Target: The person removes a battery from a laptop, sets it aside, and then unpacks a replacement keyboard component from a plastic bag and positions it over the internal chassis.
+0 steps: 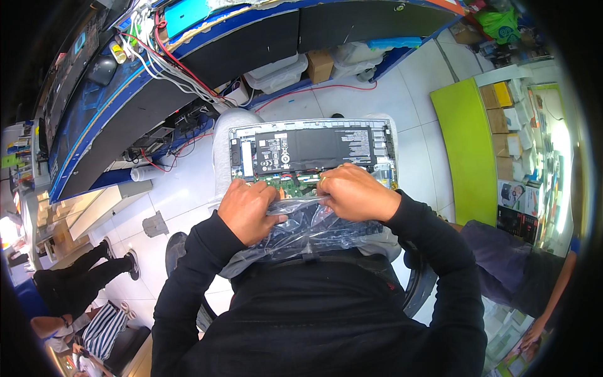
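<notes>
An opened laptop rests on my lap, its inside exposed: a large black battery above a green circuit board. Crumpled clear plastic lies over dark material along its near part. My left hand is closed around the plastic's upper edge at the board's left. My right hand has curled fingers at the board beside the plastic's top edge; what they grip is hidden.
A blue-edged counter with cables curves across the left and back, storage bins beneath. A green panel and shelves stand right. Other people's legs show lower left, another person's arm lower right.
</notes>
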### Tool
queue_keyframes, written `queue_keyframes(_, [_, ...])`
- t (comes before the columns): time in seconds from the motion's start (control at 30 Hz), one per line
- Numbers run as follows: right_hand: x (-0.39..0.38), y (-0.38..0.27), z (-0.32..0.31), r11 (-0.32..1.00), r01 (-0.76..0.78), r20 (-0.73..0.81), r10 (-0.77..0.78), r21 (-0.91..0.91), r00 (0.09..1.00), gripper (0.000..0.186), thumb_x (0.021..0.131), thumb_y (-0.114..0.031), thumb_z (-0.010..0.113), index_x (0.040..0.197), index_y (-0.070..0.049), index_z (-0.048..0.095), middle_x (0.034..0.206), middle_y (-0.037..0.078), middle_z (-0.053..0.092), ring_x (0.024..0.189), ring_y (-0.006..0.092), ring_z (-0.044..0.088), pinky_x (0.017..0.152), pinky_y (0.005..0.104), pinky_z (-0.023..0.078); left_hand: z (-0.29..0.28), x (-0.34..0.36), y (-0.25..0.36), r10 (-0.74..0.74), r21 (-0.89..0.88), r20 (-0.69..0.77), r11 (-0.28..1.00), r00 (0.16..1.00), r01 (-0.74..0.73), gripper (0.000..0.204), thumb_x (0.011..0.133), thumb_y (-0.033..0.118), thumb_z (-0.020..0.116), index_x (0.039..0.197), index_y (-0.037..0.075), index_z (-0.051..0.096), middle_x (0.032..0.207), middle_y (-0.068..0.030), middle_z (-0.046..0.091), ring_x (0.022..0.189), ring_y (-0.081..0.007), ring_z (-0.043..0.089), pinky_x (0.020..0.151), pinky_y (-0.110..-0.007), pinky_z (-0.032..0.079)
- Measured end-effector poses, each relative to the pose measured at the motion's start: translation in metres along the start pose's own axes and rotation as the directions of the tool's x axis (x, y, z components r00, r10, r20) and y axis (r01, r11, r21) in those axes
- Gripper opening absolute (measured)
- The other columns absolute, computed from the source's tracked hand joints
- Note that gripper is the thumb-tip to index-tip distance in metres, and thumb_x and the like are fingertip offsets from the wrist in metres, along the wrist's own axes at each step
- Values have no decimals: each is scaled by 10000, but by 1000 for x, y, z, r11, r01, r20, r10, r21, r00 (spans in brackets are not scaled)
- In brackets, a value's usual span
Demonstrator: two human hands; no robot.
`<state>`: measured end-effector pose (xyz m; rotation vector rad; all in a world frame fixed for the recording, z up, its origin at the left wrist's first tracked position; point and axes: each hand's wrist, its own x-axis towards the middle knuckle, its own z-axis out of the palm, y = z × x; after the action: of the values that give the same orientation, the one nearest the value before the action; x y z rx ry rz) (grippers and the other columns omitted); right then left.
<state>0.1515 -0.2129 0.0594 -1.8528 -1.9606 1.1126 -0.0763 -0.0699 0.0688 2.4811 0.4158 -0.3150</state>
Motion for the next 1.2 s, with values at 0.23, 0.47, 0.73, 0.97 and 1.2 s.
queue_keyframes(0.23, [-11, -5, -8, 987, 159, -278, -160, -28, 947, 114, 890, -119, 667, 927, -11, 667, 830, 180, 693, 837, 393, 679, 755, 489, 515, -13, 4, 8, -28, 14, 25, 1000, 999, 28, 374, 787, 309, 828, 1020, 44, 707, 898, -120, 654, 861, -316, 622, 781, -425, 452])
queue_keyframes(0.47, [-15, -10, -46, 996, 21, -184, -5, 86, 983, 196, 907, -184, 684, 958, -3, 627, 868, 182, 688, 842, 413, 665, 718, 486, 505, -55, 32, 8, 12, -228, 218, 973, 976, 39, 237, 912, 257, 724, 1020, 53, 670, 789, -207, 676, 803, -425, 666, 711, -489, 508])
queue_keyframes(0.73, [-76, -41, -19, 997, 48, -842, -78, -63, 533, 255, 878, -153, 768, 1052, 7, 672, 879, 136, 669, 754, 335, 647, 686, 388, 510, -82, 61, -13, 57, -299, 80, 954, 995, -31, 270, 919, 262, 732, 994, 19, 642, 800, -219, 649, 809, -436, 645, 696, -472, 478])
queue_keyframes(0.97, [-55, -23, 32, 561, -254, -83, 506, 788, 859, 301, 942, -132, 717, 1170, 55, 659, 872, 100, 693, 697, 155, 646, 607, 293, 515, -91, 90, -21, 118, -417, 21, 903, 993, -99, 321, 944, 287, 722, 952, -13, 607, 781, -213, 618, 749, -396, 619, 679, -432, 465])
queue_keyframes(1.2, [-24, 0, 17, 272, -256, 116, 442, 928, 889, 322, 933, -103, 694, 1191, 73, 617, 830, 40, 669, 635, 70, 604, 473, 219, 425, -100, 104, -19, 196, -173, -104, 962, 975, -211, 305, 924, 274, 728, 977, -7, 621, 763, -235, 636, 759, -434, 639, 670, -460, 478])
